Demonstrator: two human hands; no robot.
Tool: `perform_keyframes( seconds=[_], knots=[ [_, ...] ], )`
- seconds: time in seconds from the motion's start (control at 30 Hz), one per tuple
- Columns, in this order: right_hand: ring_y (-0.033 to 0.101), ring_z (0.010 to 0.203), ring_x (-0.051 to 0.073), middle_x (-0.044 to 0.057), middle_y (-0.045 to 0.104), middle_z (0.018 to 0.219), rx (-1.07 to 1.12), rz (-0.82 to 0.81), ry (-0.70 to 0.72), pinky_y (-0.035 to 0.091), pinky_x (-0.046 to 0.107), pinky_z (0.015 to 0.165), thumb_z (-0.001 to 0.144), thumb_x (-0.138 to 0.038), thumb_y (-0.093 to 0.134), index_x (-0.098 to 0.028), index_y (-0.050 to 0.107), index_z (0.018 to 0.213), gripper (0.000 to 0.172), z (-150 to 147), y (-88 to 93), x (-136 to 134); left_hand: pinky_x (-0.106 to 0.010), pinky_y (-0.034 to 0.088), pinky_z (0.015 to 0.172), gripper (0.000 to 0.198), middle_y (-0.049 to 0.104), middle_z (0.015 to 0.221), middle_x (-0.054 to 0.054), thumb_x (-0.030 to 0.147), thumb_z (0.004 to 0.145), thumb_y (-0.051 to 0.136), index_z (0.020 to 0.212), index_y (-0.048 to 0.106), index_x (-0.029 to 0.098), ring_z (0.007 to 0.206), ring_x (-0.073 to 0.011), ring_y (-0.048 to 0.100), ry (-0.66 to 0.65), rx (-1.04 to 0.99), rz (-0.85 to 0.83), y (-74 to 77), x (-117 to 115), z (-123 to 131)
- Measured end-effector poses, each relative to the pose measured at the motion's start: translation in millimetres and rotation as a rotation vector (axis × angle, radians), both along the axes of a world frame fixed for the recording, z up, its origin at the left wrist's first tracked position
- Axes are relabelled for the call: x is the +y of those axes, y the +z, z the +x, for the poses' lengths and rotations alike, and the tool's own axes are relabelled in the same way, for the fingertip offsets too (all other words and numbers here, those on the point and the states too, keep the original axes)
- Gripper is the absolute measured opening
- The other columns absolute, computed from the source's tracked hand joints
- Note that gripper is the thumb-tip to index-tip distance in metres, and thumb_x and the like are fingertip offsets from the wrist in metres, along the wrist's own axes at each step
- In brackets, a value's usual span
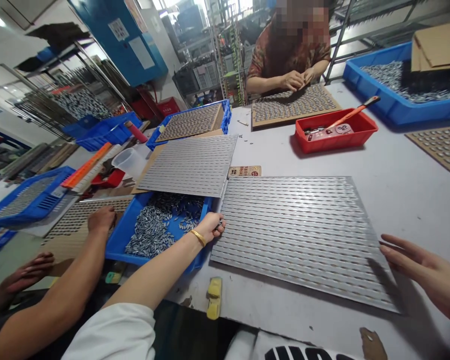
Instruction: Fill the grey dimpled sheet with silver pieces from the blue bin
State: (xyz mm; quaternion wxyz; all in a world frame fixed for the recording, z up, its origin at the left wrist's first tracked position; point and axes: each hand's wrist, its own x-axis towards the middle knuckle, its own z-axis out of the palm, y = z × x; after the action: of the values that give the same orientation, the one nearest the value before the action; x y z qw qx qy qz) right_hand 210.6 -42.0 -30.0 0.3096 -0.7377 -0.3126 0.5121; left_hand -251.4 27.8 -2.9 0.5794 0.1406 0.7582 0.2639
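My left hand (211,227), with a gold bracelet at the wrist, is closed at the left edge of a grey slotted metal sheet (292,235). Small dark metal pieces (221,221) show between its fingertips. At the sheet's right edge is my right hand (425,270), its fingers stretched out and its palm without anything in it. Beneath my left forearm stands a blue bin (116,245) of loose, spindle-shaped metal pieces (150,232). A second slotted sheet (191,162) lies tilted across the bin's far side.
A yellow object (214,298) lies near the front edge. Beyond the sheet stands a red tray (333,145) with an orange-handled tool. A co-worker's hands (298,80) work over a filled board (296,106) opposite. Another person's arm (78,270) reaches in from the left. A large blue bin (416,107) is at right.
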Motion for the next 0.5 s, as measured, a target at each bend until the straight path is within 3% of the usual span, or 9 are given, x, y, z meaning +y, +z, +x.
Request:
perform_keyframes(
  seconds=[0.17,0.33,0.43,0.5],
  knots=[
    [0.053,0.124,0.034,0.009,0.058,0.134,0.145,-0.036,-0.032,0.041,0.037,0.108,0.05,-0.059,0.08,-0.031,0.063,0.114,0.072,17.9,-21.2,0.0,-0.044,0.053,0.084,0.038,0.058,0.121,-0.011,0.036,0.09,0.057,0.122,0.055,0.016,0.102,-0.0226,0.06,-0.016,0.005,0.006,2.4,-3.4,1.6],
    [0.053,0.124,0.032,0.016,0.057,0.133,0.137,-0.007,-0.049,0.044,0.037,0.099,0.057,-0.058,0.079,-0.035,0.068,0.106,0.055,43.2,-37.3,-1.2,-0.041,0.054,0.08,0.036,0.06,0.117,-0.01,0.035,0.09,0.057,0.12,0.056,0.016,0.097,-0.0208,0.061,-0.051,-0.018,-0.014,2.9,-18.5,7.8],
    [0.052,0.123,0.034,0.02,0.056,0.132,0.094,0.017,-0.069,0.045,0.043,0.095,0.055,-0.058,0.077,-0.036,0.071,0.099,0.049,53.0,-33.9,-4.4,-0.033,0.054,0.068,0.032,0.062,0.103,-0.007,0.037,0.091,0.055,0.114,0.057,0.015,0.081,-0.0156,0.061,-0.088,-0.049,-0.021,2.9,-33.2,17.4],
    [0.057,0.117,0.036,0.024,0.058,0.127,0.03,0.022,-0.072,0.048,0.048,0.088,0.055,-0.062,0.074,-0.037,0.072,0.096,0.048,57.9,-29.6,-9.6,-0.023,0.047,0.053,0.027,0.06,0.086,-0.002,0.037,0.091,0.054,0.103,0.058,0.014,0.062,-0.0096,0.054,-0.114,-0.076,-0.023,3.7,-44.7,25.9]
  ],
)
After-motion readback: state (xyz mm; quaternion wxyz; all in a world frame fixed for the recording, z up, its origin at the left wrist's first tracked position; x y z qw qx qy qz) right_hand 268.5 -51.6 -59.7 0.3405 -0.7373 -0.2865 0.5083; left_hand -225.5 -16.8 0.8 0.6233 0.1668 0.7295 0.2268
